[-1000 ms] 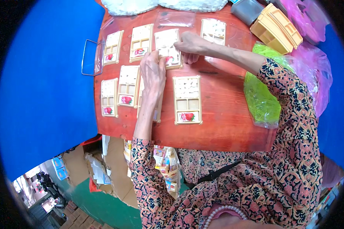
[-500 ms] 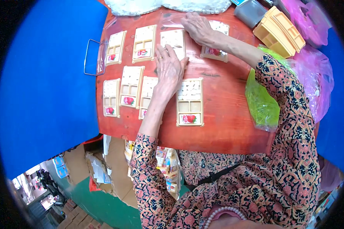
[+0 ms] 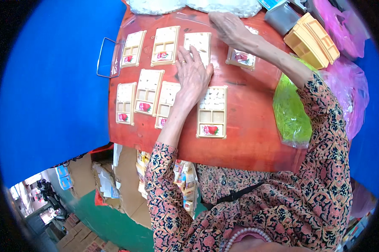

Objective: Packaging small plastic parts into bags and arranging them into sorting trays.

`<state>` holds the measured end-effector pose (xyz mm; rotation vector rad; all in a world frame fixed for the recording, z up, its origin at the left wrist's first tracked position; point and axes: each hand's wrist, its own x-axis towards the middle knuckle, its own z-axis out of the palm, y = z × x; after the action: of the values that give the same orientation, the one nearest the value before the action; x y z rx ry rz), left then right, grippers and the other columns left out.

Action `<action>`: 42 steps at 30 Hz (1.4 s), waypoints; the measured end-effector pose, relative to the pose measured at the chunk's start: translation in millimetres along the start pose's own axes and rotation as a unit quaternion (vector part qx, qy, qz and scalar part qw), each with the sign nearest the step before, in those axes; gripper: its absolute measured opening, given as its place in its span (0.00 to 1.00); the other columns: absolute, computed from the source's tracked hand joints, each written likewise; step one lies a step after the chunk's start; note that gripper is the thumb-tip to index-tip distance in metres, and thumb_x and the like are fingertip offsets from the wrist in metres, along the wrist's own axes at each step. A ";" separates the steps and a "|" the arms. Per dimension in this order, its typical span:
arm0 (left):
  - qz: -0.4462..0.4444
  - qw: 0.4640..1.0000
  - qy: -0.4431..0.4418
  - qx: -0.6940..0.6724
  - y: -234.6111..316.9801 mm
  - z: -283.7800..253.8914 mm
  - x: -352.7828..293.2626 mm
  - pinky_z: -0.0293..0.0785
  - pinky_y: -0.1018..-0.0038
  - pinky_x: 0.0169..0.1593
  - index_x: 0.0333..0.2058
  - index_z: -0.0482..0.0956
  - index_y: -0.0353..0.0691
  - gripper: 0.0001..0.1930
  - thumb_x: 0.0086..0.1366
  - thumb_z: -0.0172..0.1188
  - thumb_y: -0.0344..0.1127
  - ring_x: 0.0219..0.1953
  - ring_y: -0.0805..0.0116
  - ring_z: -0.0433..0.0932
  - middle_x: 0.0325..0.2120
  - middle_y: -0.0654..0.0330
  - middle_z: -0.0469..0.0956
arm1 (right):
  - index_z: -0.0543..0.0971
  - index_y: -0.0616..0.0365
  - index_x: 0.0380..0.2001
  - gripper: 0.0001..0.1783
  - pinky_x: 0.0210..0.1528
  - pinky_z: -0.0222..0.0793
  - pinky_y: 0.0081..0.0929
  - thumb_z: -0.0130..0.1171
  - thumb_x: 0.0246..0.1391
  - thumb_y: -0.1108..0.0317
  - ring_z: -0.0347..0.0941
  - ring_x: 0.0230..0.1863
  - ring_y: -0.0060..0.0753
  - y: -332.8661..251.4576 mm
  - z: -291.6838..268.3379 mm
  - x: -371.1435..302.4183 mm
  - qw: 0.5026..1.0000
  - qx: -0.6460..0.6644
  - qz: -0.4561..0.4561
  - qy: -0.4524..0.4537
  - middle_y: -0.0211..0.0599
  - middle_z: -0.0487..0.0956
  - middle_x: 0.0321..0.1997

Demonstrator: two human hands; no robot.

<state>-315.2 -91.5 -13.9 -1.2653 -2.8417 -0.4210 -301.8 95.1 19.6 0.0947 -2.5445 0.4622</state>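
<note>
My left hand [image 3: 192, 77] lies over the near part of a cream compartment tray [image 3: 202, 42] in the back row. Its fingers are stretched out and rest on the tray, holding nothing visible. My right hand [image 3: 231, 29] reaches to the far side of the table, between that tray and another cream tray [image 3: 242, 59]. Its fingers point toward a white bag [image 3: 223, 6], and their tips are blurred, so any grip is unclear. Small white pieces fill the upper compartment of a nearer tray [image 3: 211, 115], with a strawberry-printed packet [image 3: 209, 129] in its lower one.
Several similar trays [image 3: 149, 90] stand on the red table [image 3: 248, 113] at left. Stacked empty cream trays [image 3: 311, 40] lie at the back right, beside a grey container [image 3: 280, 19] and pink bags [image 3: 344, 80]. A green bag [image 3: 292, 109] lies at the right edge.
The whole view has shifted slightly, moving the trays a little rightward. My right hand stays at the far side, its fingers now more blurred. My left hand remains on the same tray.
</note>
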 end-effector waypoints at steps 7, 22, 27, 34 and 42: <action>-0.014 0.948 0.085 -0.306 4.3 -42.7 -2.1 0.57 0.56 0.54 0.45 0.63 0.25 0.24 0.57 0.55 0.40 0.51 0.41 0.60 0.50 0.35 0.58 | 0.73 0.65 0.28 0.12 0.36 0.69 0.21 0.50 0.54 0.64 0.74 0.36 0.23 -18.5 -25.2 0.8 0.903 0.317 0.287 -0.052 0.38 0.79 0.32; -0.256 0.734 0.096 -0.622 -96.8 -51.0 38.4 0.73 0.82 0.24 0.38 0.73 0.29 0.10 0.55 0.56 0.23 0.21 0.73 0.75 0.24 0.58 0.76 | 0.75 0.65 0.21 0.14 0.15 0.64 0.22 0.52 0.50 0.64 0.68 0.15 0.22 -73.1 33.5 19.8 0.758 0.436 0.465 -0.139 0.36 0.75 0.18; -0.220 0.879 0.117 -0.406 -116.1 -49.5 48.3 0.71 0.80 0.25 0.33 0.77 0.28 0.10 0.51 0.58 0.26 0.22 0.72 0.76 0.22 0.57 0.77 | 0.74 0.67 0.17 0.16 0.08 0.60 0.18 0.51 0.52 0.65 0.70 0.11 0.23 -78.3 52.2 43.1 0.772 0.374 0.463 -0.223 0.40 0.75 0.14; -0.125 0.956 0.200 -0.174 -115.3 -38.3 57.4 0.69 0.62 0.33 0.24 0.78 0.29 0.10 0.47 0.54 0.31 0.23 0.50 0.76 0.18 0.43 0.75 | 0.74 0.70 0.17 0.14 0.10 0.64 0.18 0.49 0.49 0.70 0.74 0.14 0.28 -68.8 75.3 55.4 0.770 0.370 0.445 -0.267 0.46 0.78 0.18; -0.126 0.974 0.149 -0.118 -121.0 -35.7 49.4 0.69 0.61 0.32 0.20 0.78 0.30 0.07 0.46 0.59 0.30 0.24 0.48 0.75 0.17 0.42 0.73 | 0.74 0.72 0.16 0.13 0.13 0.69 0.23 0.45 0.46 0.75 0.76 0.15 0.32 -70.3 84.2 59.1 0.827 0.318 0.357 -0.296 0.48 0.77 0.16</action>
<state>-440.6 -141.5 -3.3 -0.7771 -2.7546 -0.8939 -383.2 1.8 5.7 -0.5836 -2.8106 1.8144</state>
